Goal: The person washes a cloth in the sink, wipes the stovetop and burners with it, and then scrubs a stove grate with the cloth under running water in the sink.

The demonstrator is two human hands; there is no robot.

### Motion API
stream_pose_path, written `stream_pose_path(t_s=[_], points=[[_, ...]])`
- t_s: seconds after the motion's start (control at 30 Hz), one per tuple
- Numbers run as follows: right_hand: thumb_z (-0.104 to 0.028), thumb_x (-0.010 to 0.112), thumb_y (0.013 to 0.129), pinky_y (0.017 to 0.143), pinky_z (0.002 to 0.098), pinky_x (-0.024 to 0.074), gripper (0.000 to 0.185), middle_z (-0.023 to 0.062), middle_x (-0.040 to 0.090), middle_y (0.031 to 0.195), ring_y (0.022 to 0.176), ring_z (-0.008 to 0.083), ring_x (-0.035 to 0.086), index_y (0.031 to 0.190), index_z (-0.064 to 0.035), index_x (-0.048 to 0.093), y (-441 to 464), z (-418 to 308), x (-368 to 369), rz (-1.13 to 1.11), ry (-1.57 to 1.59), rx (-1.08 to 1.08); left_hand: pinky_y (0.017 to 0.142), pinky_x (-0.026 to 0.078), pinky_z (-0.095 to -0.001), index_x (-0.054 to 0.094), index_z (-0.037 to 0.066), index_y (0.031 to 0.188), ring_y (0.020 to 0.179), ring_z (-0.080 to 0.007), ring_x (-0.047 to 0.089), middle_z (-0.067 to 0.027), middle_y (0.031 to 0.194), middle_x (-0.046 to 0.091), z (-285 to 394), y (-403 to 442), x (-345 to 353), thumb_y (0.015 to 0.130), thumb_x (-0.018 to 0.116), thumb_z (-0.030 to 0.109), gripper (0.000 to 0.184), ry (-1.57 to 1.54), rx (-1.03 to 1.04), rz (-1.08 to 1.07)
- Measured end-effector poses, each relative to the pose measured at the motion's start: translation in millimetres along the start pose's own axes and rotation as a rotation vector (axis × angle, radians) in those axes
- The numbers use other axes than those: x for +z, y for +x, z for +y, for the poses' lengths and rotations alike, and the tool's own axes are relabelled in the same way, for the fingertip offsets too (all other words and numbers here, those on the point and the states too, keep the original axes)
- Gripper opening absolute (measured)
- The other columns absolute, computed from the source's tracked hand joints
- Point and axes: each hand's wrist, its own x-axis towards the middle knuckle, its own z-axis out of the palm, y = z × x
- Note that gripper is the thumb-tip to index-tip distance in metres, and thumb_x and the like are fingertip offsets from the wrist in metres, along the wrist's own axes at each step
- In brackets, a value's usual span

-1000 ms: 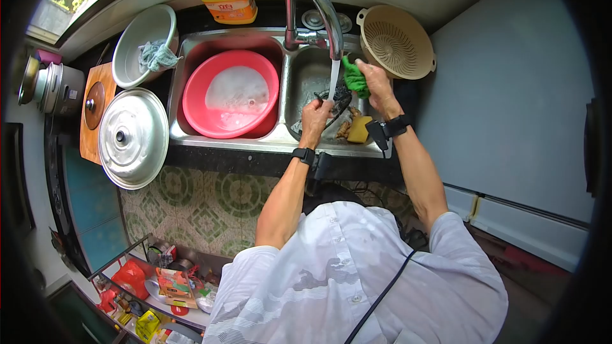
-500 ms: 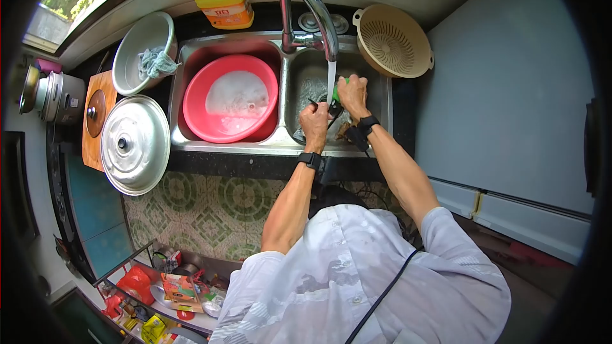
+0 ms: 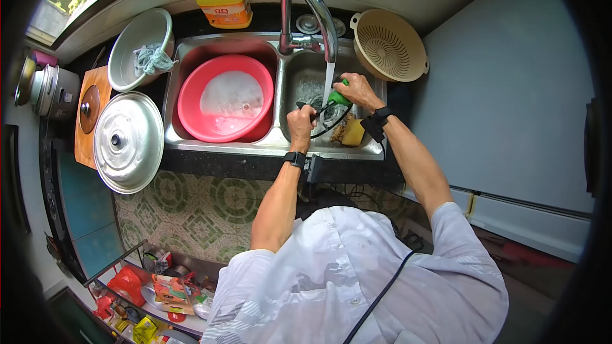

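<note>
My left hand is closed around a black end of a green-and-black implement, whose kind I cannot make out. My right hand grips its green part, on the far right side of the running water. A thin black curved section bends between the two hands. Water falls from the faucet onto or just beside the implement, above the right sink basin. Near my right wrist, a yellow block like a sponge lies in the basin, with something brown and lumpy beside it.
A pink basin of sudsy water fills the left sink. A beige colander sits at right, a yellow detergent jug behind. To the left are a pale basin with a cloth and a metal lid. A fridge stands right.
My hands have drawn apart, the right hand moving right, showing more of the black curved section. The yellow block has come into view beneath my right wrist. The view has shifted slightly.
</note>
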Motion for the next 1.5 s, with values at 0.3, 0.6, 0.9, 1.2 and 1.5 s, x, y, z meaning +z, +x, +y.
stream_pose_path(t_s=[0.3,0.6,0.9,1.2,1.5], points=[[-0.014,0.059,0.071,0.067,0.05,0.0517,0.021,0.0313,0.06,0.071,0.071,0.047,0.062,0.073,0.0066,0.062,-33,-41,34,0.154,-0.184,-0.055,0.099,0.032,-0.0562,0.057,0.002,0.116,0.108,-0.0395,0.049,-0.0175,0.114,0.054,-15,-7,14,0.077,0.057,0.013,0.04,0.971,0.473,0.177],[-0.022,0.058,0.076,0.056,0.0463,0.0541,0.022,0.0219,0.065,0.067,0.063,0.0374,0.067,0.069,-0.0042,0.069,-27,-39,58,0.194,-0.454,-0.129,0.108,0.009,-0.0616,0.067,0.012,0.103,0.093,-0.0349,0.064,-0.0178,0.088,0.068,-35,-1,12,0.085,0.055,0.023,0.024,1.027,0.353,0.0],[-0.023,0.06,0.077,0.071,0.052,0.0511,0.026,0.0314,0.062,0.077,0.077,0.0476,0.063,0.084,0.0007,0.068,-25,-16,59,0.068,-0.131,-0.072,0.084,0.045,-0.0476,0.06,0.007,0.112,0.1,-0.044,0.058,-0.0258,0.104,0.063,-28,26,3,0.09,0.045,0.025,0.033,0.617,0.332,-0.363],[-0.015,0.062,0.076,0.064,0.0451,0.0532,0.017,0.0265,0.062,0.068,0.067,0.0416,0.064,0.074,0.0007,0.068,-37,-39,28,0.152,-0.246,-0.201,0.076,0.045,-0.0409,0.064,0.003,0.092,0.086,-0.0307,0.062,-0.0164,0.087,0.065,-29,32,-1,0.084,0.047,0.033,0.036,0.658,0.069,-0.345],[-0.031,0.064,0.082,0.065,0.0411,0.049,0.03,0.0167,0.066,0.074,0.068,0.0336,0.063,0.079,-0.001,0.069,-39,-58,-10,0.37,0.519,0.108,0.07,0.046,-0.0276,0.068,0.0,0.097,0.075,-0.0144,0.062,-0.0068,0.083,0.068,-20,37,-2,0.089,0.055,0.035,0.038,0.418,0.066,-0.453]])
